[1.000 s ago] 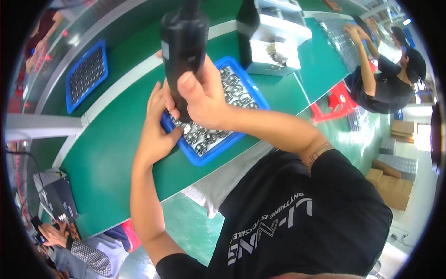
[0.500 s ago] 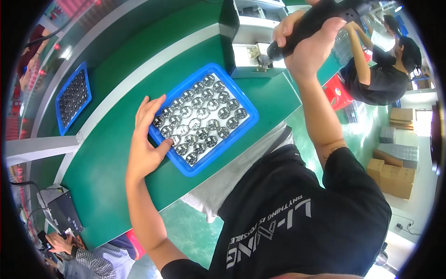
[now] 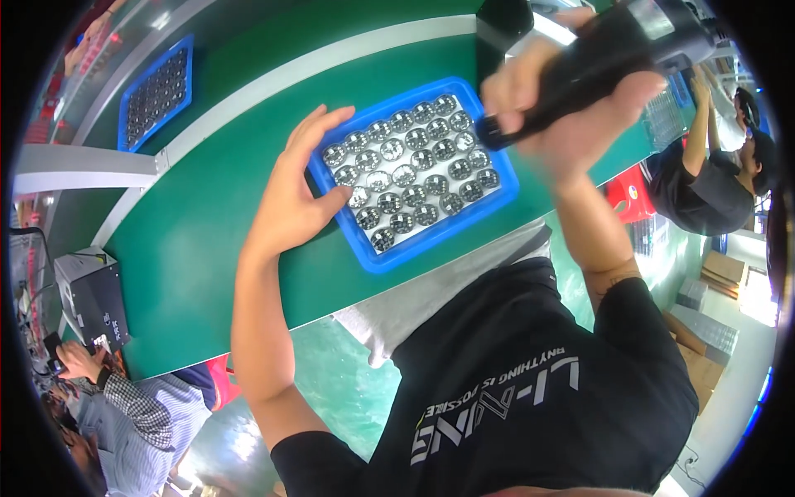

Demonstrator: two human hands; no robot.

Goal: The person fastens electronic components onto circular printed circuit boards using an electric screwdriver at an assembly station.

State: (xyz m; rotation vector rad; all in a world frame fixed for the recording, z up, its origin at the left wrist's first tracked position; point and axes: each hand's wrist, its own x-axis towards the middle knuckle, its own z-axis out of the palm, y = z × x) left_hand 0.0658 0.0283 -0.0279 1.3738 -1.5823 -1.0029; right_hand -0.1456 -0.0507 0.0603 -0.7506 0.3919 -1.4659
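"Holding what, the right hand (image 3: 571, 116)?"

"A black cylindrical tool (image 3: 613, 62). Grip clamped around it, fingers and thumb wrapped; hand partly blurred. The tool slants, its narrow end toward the near left, by the right rim of a blue tray (image 3: 447, 226). Whether that end touches the tray, I cannot tell."

"Left hand (image 3: 298, 195)?"

"Grip apart. Fingers extended, thumb spread away from them, along the tray's left side; the thumb tip reaches the rim beside the shiny round pieces (image 3: 403, 174)."

"Position of tray and contents?"

"Tray flat on the green bench (image 3: 199, 248), between the two hands. Pieces set in rows on a white lining."

"Surroundings?"

"Far left, a second blue tray (image 3: 124, 124) bearing dark round pieces. Left end of the bench, a black box (image 3: 91, 294). Right, a co-worker (image 3: 704, 190) in black, near a red stool (image 3: 631, 195)."
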